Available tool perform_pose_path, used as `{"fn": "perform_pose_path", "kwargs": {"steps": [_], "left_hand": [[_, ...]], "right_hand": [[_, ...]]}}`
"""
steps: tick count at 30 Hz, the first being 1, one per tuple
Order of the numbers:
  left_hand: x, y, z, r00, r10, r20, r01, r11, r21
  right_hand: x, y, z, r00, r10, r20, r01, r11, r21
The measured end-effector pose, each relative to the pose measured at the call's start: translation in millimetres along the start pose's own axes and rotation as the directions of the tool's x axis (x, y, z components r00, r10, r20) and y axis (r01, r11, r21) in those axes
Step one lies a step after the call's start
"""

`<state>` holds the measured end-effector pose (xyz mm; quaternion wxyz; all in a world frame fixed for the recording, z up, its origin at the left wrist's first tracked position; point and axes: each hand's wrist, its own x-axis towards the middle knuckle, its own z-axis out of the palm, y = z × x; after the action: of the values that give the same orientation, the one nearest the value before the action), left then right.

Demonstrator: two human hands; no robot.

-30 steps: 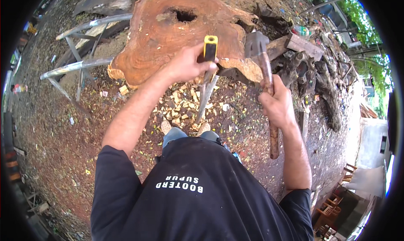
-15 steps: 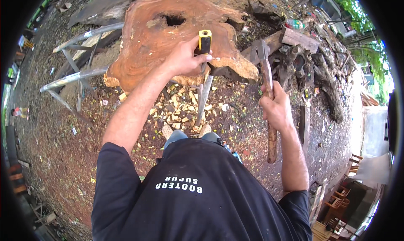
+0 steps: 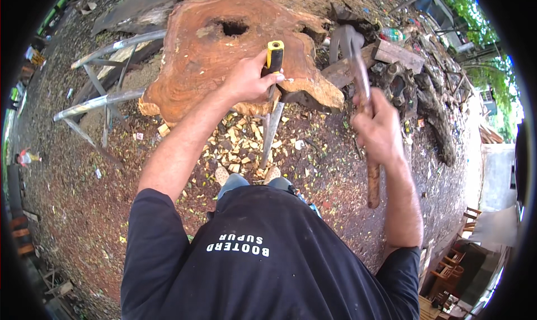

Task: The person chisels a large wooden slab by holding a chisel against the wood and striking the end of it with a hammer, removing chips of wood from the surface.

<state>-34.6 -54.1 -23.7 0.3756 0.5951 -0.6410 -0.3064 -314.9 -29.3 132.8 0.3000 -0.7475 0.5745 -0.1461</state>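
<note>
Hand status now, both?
Left hand: closed, holding the yellow-and-black-handled chisel.
Right hand: closed, holding the hammer by its wooden handle.

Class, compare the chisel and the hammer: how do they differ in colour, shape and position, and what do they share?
The chisel has a yellow-and-black handle; the hammer has a brown one.
The hammer looks long, with a broad head, whereas the chisel looks shorter and narrow.
The left hand holds the chisel by the wooden slab's near edge; the right hand holds the hammer farther right.
Both are hand-held.
</note>
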Motion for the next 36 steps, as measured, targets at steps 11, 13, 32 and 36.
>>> {"fn": "perform_pose_path", "kwargs": {"steps": [11, 13, 32, 36], "left_hand": [[-5, 13, -1, 0.998, -0.047, 0.029, 0.045, 0.997, 0.065], [-4, 21, 0, 0.999, -0.045, 0.030, 0.038, 0.976, 0.212], [-48, 4, 27, 0.991, 0.101, 0.089, -0.114, 0.982, 0.151], [-19, 22, 1, 1.000, -0.006, -0.005, 0.005, 0.996, -0.090]], "right_hand": [[54, -41, 26, 0.931, -0.287, 0.226, 0.363, 0.664, -0.654], [58, -55, 17, 0.957, -0.173, 0.235, 0.276, 0.798, -0.536], [30, -35, -5, 0.999, 0.028, 0.028, -0.024, 0.990, -0.140], [31, -23, -14, 0.991, -0.110, -0.072, 0.113, 0.992, 0.047]]}}
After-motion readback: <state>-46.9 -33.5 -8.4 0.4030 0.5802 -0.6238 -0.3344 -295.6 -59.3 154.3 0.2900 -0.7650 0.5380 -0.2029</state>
